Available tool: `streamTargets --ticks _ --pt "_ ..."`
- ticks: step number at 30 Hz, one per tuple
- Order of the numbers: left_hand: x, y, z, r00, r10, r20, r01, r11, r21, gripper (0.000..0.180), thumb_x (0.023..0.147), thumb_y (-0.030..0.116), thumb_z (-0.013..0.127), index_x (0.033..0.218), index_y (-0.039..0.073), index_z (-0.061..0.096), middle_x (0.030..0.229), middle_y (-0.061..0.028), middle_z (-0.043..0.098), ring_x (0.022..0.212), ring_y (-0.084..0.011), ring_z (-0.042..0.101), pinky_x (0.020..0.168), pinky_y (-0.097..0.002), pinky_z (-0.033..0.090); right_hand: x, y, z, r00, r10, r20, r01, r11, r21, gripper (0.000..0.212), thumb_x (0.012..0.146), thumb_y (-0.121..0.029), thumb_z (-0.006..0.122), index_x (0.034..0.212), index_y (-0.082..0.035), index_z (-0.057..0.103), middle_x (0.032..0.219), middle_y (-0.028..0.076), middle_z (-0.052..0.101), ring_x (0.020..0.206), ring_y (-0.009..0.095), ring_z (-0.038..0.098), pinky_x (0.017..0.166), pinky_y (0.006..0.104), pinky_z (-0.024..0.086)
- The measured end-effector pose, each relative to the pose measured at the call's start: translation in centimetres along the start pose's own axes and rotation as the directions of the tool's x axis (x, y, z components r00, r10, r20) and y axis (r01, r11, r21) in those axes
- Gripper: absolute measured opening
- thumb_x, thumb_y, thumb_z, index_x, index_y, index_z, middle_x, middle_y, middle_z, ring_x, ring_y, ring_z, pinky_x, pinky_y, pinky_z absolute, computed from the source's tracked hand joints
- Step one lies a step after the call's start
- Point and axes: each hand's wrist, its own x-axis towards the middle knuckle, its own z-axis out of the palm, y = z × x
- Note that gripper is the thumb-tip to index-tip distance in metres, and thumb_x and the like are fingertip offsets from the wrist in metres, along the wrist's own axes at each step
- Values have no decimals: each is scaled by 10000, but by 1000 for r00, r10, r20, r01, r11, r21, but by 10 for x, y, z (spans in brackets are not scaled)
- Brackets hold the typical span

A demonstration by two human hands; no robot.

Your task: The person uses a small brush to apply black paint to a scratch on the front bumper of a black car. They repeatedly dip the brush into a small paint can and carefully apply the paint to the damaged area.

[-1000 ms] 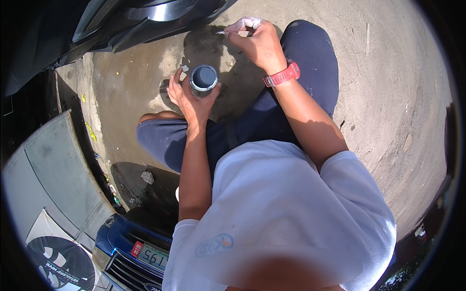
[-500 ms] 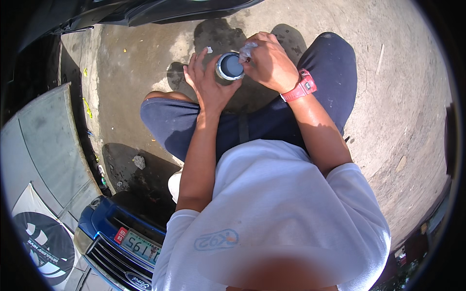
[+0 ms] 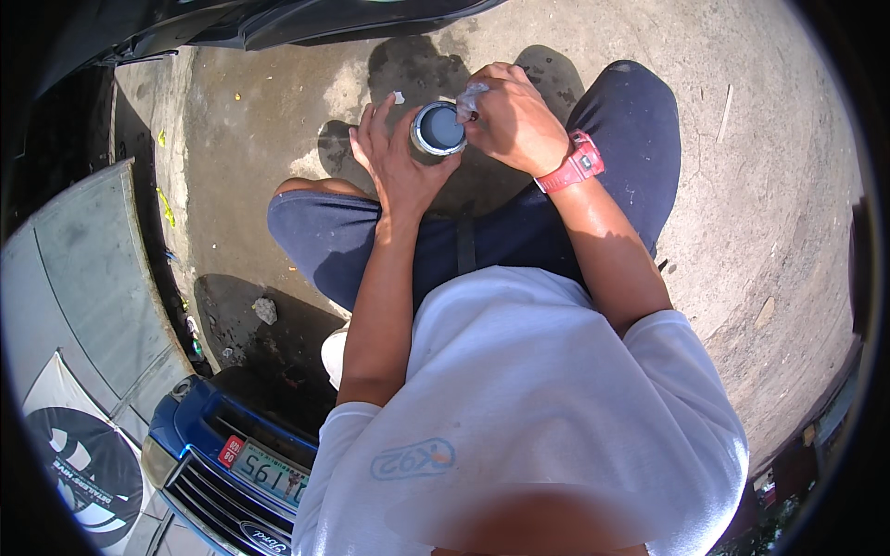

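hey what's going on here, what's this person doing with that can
A person crouches on a concrete floor, seen from above. The left hand holds a small round can with its open top showing grey-blue contents. The right hand, with a red watch on its wrist, pinches a small pale scrap at the can's rim. A blue car front sits at lower left.

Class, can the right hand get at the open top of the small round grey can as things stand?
Probably yes: the right hand sits at the grey can's open rim, while the left hand grips only its side.
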Motion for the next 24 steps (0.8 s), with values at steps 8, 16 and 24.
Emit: streamTargets --ticks 8,16,24 --pt "1 1 -3 998 -40 44 40 999 18 782 660 395 1052 1352 147 788 1682 -122 537 1633 -439 391 1348 -721 223 9 9 -7 957 242 -158 -172 917 360 99 896 -118 858 982 -69 864 949 116 849 929 264 797 914 402 600" --pt "0 5 -5 997 -68 48 63 994 92 832 648 399 1085 1344 54 787 1677 -136 543 1641 -440 372 1365 -676 230 36 49 2 602 766 -226 -78 338 938 125 930 -88 915 1010 2 884 893 9 815 780 47 676 716 237 524" --pt "1 4 -5 992 -88 90 74 987 140 827 654 395 1074 1336 42 766 1669 -168 574 1632 -441 397 1384 -642 227 59 71 21 541 825 -163 27 177 984 128 892 -51 900 1005 5 879 816 -3 764 688 55 623 620 252 465"
